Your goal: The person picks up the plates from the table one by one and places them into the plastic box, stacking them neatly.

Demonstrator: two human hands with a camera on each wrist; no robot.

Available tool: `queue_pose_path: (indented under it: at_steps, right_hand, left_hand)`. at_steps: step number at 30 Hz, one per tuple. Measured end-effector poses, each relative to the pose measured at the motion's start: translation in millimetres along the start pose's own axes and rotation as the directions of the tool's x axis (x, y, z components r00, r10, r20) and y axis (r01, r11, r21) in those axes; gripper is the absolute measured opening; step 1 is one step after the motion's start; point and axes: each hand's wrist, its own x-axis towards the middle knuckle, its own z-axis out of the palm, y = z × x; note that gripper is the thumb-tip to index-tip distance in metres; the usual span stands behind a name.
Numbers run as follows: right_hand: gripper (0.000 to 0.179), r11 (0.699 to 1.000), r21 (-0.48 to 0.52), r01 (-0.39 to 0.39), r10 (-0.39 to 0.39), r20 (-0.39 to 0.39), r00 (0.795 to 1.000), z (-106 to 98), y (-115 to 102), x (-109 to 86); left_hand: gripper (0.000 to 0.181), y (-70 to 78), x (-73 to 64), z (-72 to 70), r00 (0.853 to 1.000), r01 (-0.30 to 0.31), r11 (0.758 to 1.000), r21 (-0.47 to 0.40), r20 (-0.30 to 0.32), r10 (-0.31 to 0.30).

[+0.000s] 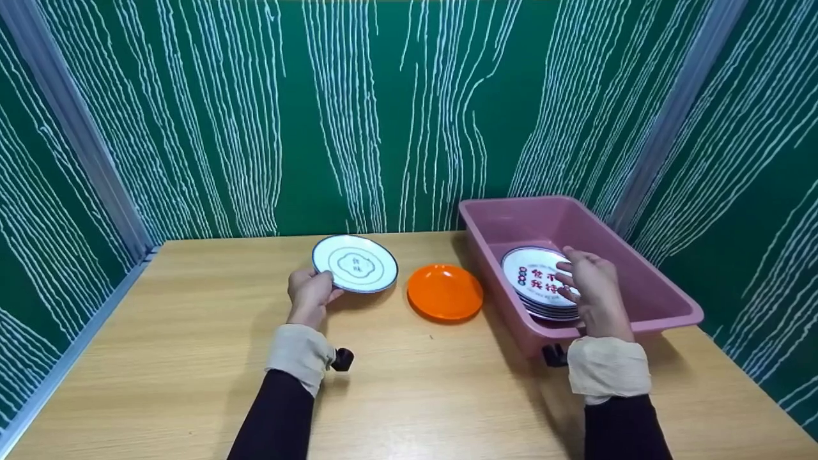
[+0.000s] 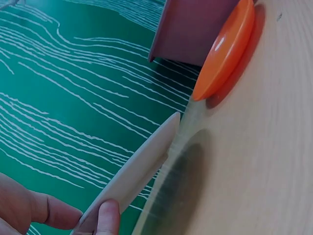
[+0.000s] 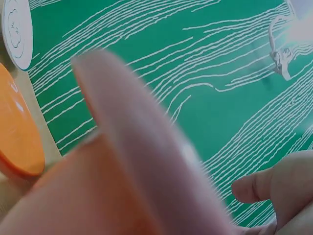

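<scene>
My left hand (image 1: 311, 295) pinches the near-left rim of a white plate (image 1: 355, 264) with a blue edge and a printed centre. In the left wrist view that plate (image 2: 139, 166) is seen edge-on, tilted above the table, its shadow below. An orange plate (image 1: 445, 292) lies on the table between the held plate and the pink basin (image 1: 473, 249). Inside the basin sits a stack of white plates (image 1: 533, 278), the top one printed with red characters. Over the stack's right side is my right hand (image 1: 595, 291), its fingers spread and holding nothing.
The basin stands at the right of the wooden table (image 1: 192, 332), its near wall (image 3: 161, 161) filling much of the right wrist view. Behind the table rises a green wall (image 1: 409, 115) with white wavy lines. Metal posts (image 1: 96, 128) mark the corners.
</scene>
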Motion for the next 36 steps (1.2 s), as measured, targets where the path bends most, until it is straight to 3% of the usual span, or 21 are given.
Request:
queue_pose_path:
  at_steps: [5, 11, 18, 27, 36]
  right_hand:
    - [0.027, 0.999, -0.023, 0.039, -0.039, 0.006, 0.999, 4, -5, -6.8]
    - [0.022, 0.994, -0.036, 0.1, -0.099, 0.043, 0.994, 9, -11, -12.8]
    - [0.024, 0.988, -0.073, 0.139, -0.133, 0.084, 0.988, 19, -15, -20.7]
    - [0.031, 0.975, -0.113, 0.193, -0.178, 0.137, 0.975, 32, -20, -33.0]
    - [0.042, 0.959, -0.143, 0.245, -0.217, 0.186, 0.958, 48, -19, -41.6]
  left_hand:
    - [0.049, 8.3, -6.1, 0.3, 1.0, -0.023, 1.0, -0.02, -0.003, 0.023]
    - [0.045, 14.7, -15.0, 8.8, 0.996, -0.067, 0.994, -0.091, 0.056, 0.072]
    - [0.046, 21.8, -32.7, 24.0, 0.99, -0.052, 0.989, -0.139, 0.126, 0.07]
    - [0.039, 26.3, -55.6, 41.1, 0.975, -0.036, 0.99, -0.137, 0.211, 0.065]
    - [0.035, 24.8, -70.6, 49.5, 0.961, -0.047, 0.992, -0.12, 0.265, 0.077]
